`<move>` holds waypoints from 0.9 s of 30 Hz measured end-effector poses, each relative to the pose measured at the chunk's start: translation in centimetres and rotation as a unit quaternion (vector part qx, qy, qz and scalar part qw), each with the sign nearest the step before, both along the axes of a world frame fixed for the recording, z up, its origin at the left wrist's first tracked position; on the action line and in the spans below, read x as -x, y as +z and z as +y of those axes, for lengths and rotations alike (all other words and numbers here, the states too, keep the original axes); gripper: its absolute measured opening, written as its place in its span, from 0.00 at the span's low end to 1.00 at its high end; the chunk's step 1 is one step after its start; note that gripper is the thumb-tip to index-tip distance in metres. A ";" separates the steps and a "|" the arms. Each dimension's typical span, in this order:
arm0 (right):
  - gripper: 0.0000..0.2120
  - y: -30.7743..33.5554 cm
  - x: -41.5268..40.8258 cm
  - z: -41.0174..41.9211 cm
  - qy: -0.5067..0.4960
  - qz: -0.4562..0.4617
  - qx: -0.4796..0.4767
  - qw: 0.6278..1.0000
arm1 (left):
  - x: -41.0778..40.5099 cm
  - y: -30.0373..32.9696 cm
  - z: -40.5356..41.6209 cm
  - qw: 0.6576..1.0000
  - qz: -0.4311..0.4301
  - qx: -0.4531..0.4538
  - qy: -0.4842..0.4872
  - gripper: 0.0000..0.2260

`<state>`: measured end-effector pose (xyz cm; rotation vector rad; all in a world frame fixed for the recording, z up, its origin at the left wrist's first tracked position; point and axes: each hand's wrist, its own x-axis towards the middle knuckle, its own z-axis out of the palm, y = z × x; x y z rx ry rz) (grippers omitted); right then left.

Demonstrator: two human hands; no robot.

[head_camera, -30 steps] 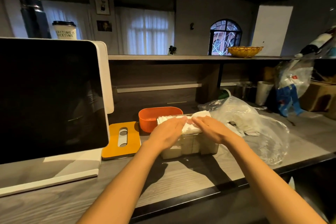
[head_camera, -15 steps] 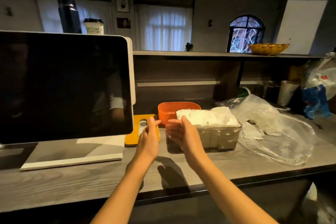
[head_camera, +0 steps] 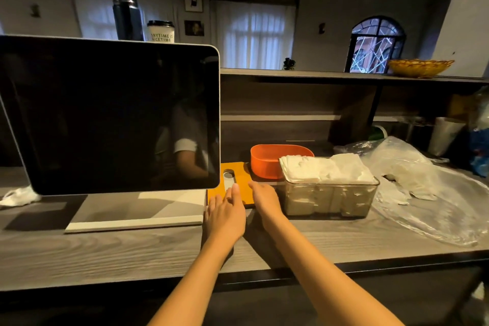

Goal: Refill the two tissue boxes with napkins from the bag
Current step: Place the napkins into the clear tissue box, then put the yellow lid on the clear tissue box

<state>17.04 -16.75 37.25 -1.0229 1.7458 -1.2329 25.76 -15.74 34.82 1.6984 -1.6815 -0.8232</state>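
Grey wood counter [head_camera: 132,251], frame centre: orange lid [head_camera: 234,180] is lying flat w/ its long axis running away from the person, just left of clear tissue box [head_camera: 328,194] heaped w/ napkins [head_camera: 325,168]. Left hand [head_camera: 225,216] is reaching nearest, fingers straight over lid's near edge, holding nothing; right hand [head_camera: 266,200] is hovering open at its right edge. Contact is hard to tell.

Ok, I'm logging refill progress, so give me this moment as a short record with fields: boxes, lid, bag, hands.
clear box: heaped with white napkins above its rim, no lid on
orange box: behind it, open; contents not visible
orange lid: flat on the counter, slot up
plastic bag: lying right of the clear box
left hand: fingers straight, over the lid
right hand: open, at the lid's right edge
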 end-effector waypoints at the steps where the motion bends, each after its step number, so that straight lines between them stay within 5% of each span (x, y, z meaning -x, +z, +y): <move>1: 0.22 -0.2 0.3 0.0 -0.004 -0.012 -0.002 1.000 | -0.1 0.0 0.7 1.000 0.005 0.005 0.000 0.33; 5: 0.10 -0.4 1.1 1.2 -0.010 -0.055 0.035 0.998 | -0.1 0.5 3.7 0.998 0.066 0.020 0.010 0.32; 8: 0.14 -0.6 1.0 2.1 -0.001 -0.077 0.054 0.996 | -0.5 1.1 5.1 0.993 0.109 0.023 0.032 0.24; 20: 0.07 4.7 5.3 10.0 -0.087 -0.042 0.249 0.964 | 1.8 1.3 4.8 0.979 0.131 0.155 -0.014 0.26; 27: 0.07 8.2 11.7 12.8 -0.137 -0.050 0.252 0.957 | 4.8 4.3 4.0 0.959 0.196 0.199 -0.052 0.30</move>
